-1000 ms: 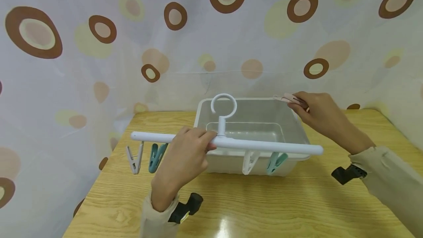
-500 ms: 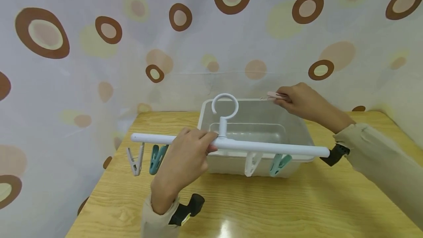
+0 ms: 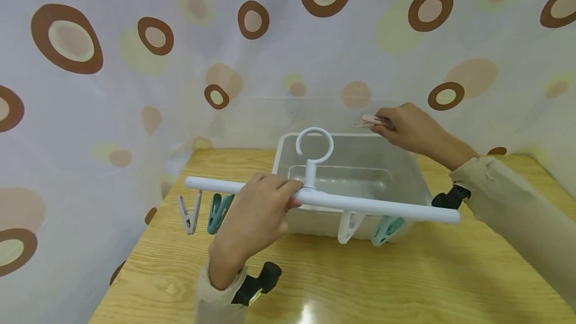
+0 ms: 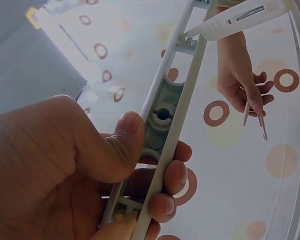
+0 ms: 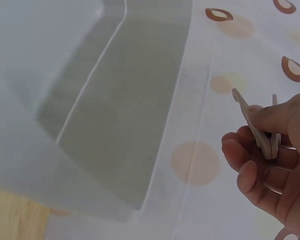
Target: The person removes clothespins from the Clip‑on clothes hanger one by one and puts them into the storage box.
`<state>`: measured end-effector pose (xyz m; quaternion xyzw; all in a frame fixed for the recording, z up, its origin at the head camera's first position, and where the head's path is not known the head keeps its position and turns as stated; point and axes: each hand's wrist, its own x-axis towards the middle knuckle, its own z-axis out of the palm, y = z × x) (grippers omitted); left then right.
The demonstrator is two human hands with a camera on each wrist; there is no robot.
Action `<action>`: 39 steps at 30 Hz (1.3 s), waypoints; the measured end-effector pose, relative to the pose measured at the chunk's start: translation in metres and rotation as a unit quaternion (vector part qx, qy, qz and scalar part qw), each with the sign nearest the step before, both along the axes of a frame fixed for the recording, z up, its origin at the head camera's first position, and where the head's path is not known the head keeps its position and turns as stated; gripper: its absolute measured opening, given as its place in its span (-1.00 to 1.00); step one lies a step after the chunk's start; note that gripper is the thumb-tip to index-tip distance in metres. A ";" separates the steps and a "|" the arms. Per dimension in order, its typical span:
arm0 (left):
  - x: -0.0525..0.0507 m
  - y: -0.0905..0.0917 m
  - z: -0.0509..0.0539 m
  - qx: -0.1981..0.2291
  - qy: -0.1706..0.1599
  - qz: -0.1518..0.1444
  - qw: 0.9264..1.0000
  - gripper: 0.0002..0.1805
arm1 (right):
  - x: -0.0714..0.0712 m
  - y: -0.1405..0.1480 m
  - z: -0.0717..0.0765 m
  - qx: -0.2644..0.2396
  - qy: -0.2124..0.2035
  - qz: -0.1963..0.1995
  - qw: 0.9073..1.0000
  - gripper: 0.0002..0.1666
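My left hand (image 3: 258,214) grips the bar of a white hanger (image 3: 378,206) near its middle, beside the upright hook. From the bar hang a grey clip (image 3: 189,215) and a dark teal clip (image 3: 219,212) on the left, and a white clip (image 3: 349,226) and a light green clip (image 3: 387,229) on the right. The left wrist view shows the bar's hollow underside (image 4: 162,115) with fingers wrapped round it. Over the far right rim of the tub, my right hand (image 3: 411,126) pinches a pale pink clothespin (image 5: 262,130) between thumb and fingers.
A translucent white tub (image 3: 288,151) stands behind the hanger on the wooden table (image 3: 342,284). A patterned curtain (image 3: 270,69) with brown rings hangs close behind the table. Small black cameras sit on both wrists.
My right hand has moved left and a little up with the clothespin, away from the tub's right side. The left hand keeps its grip on the hanger, whose right end now tilts slightly lower.
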<state>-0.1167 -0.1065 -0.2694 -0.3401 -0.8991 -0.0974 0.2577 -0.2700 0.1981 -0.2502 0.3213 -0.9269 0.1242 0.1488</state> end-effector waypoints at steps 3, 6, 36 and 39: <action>0.001 -0.001 0.001 0.001 -0.005 0.002 1.000 -0.84 | -0.002 -0.005 0.006 -0.011 0.011 0.003 1.000 -0.85; 0.002 -0.002 0.001 0.001 -0.008 0.004 1.000 -0.85 | -0.007 -0.012 0.009 -0.032 0.027 0.006 0.999 -0.82; 0.003 -0.002 0.001 -0.002 -0.008 0.002 1.000 -0.85 | -0.031 -0.051 -0.054 0.011 -0.092 0.051 0.994 -0.92; 0.002 -0.001 0.000 -0.005 -0.004 0.001 1.000 -0.85 | -0.028 -0.046 -0.046 0.005 -0.095 0.047 0.994 -0.87</action>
